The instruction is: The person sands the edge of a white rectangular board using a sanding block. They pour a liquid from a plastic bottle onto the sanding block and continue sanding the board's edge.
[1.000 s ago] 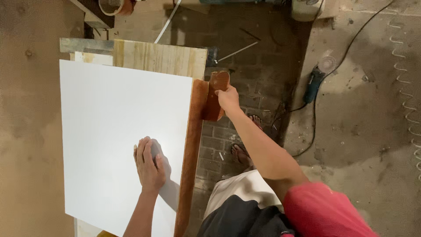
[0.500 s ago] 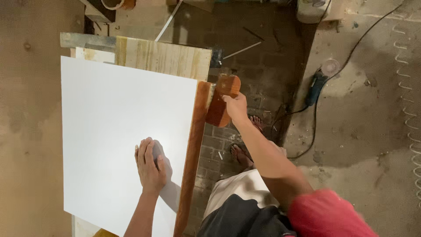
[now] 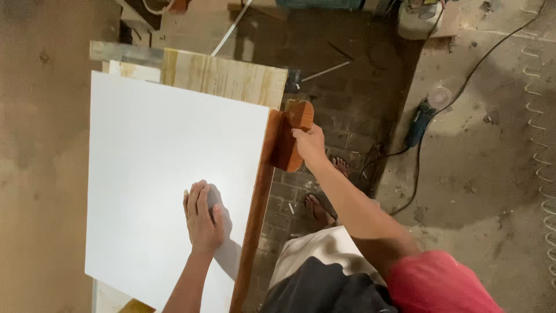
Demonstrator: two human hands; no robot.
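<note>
1. Plainly, the work in hand is the edge of the white panel (image 3: 156, 179): a brown edge strip (image 3: 259, 197) runs down its right side, and the right hand (image 3: 310, 145) holds a reddish-brown wooden block (image 3: 289, 136) against the upper part of that strip.
2. The left hand (image 3: 202, 223) lies flat on the white face, fingers (image 3: 197, 200) stretched out and close together, gripping nothing. It looks to be pinning the panel to the table (image 3: 226, 75) beneath it.
3. The right hand's fingers are curled round the block's outer side, closed on it. The block stands nearly upright, its inner face touching the strip near the panel's far right corner.
4. Judged from this, the step is pressing or rubbing the strip down along the edge, and the pass is at the far end.
5. The next move calls for steady sideways pressure on the block while it travels along the strip, with the left hand holding the panel from sliding.
6. The strip lies just right of the left fingers, apart from them, and directly under the block held by the right.
7. An angle grinder (image 3: 420, 124) lies on the floor, well apart.
</note>
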